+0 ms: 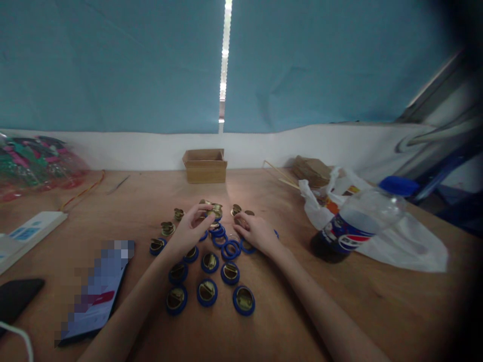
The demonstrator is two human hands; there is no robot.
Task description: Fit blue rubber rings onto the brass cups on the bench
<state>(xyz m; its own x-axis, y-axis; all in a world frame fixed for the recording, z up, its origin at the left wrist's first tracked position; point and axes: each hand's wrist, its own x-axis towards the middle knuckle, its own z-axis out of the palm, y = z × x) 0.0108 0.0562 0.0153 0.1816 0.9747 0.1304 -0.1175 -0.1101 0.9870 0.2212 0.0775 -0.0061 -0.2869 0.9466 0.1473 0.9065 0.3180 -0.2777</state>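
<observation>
My left hand point(191, 224) reaches in from the left, its thumb and fingers curved around a brass-coloured round clip point(215, 210) at their tips. To the right, my right hand point(258, 232) bends its fingers down close to the table; whatever lies between them is hidden. Loose blue rings point(231, 249) lie in a pile between and below the hands. Nearer to me, several brass clips set in blue rings point(207, 292) lie in rough rows. Other metal clips without visible rings point(168, 229) sit left of my left hand, and another metal clip point(236, 209) sits just beyond my right fingers.
An open cardboard box point(206, 171) stands by the wall. At right, a cola bottle point(350, 226) leans beside a white plastic bag point(407, 249) and a brown package point(311, 171). A phone point(98, 294), a white power strip point(33, 234) and bagged colourful items point(35, 163) are at left.
</observation>
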